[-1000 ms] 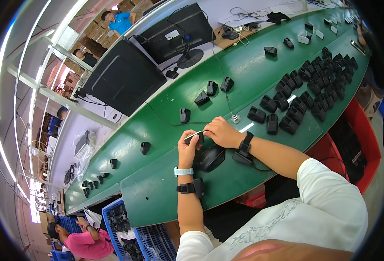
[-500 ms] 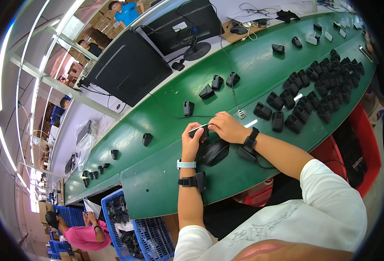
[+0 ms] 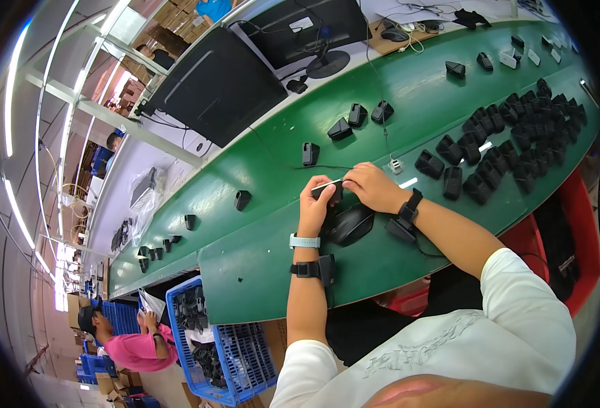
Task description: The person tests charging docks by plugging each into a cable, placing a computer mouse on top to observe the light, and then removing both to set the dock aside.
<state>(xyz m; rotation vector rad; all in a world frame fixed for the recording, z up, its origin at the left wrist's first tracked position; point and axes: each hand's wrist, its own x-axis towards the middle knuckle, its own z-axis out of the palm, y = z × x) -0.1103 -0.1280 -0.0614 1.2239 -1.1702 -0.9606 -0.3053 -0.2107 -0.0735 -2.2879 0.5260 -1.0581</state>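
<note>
My left hand (image 3: 313, 212) is closed around a small black device (image 3: 326, 191) with a pale strip along its top edge. The right hand (image 3: 376, 188) pinches at the device's right end; what lies between its fingertips is too small to make out. A thin dark cable (image 3: 327, 167) runs across the table to just behind the right fingers. Directly below the hands sits a larger rounded black object (image 3: 349, 225), its upper part partly covered by them. Black units are strapped to both my forearms, and a light blue band circles the left wrist.
Many black wedge-shaped housings (image 3: 452, 183) crowd the right of the green table (image 3: 259, 248), others lie scattered farther off. A small white connector (image 3: 395, 165) hangs on a cord. Monitors (image 3: 215, 85) stand behind. Blue crates (image 3: 226, 353) and a red bin (image 3: 589, 238) flank the table; a person in pink is lower left.
The whole view has shifted slightly, so the scene sits farther right. Both hands keep the same grip on the black device, with little visible movement.
</note>
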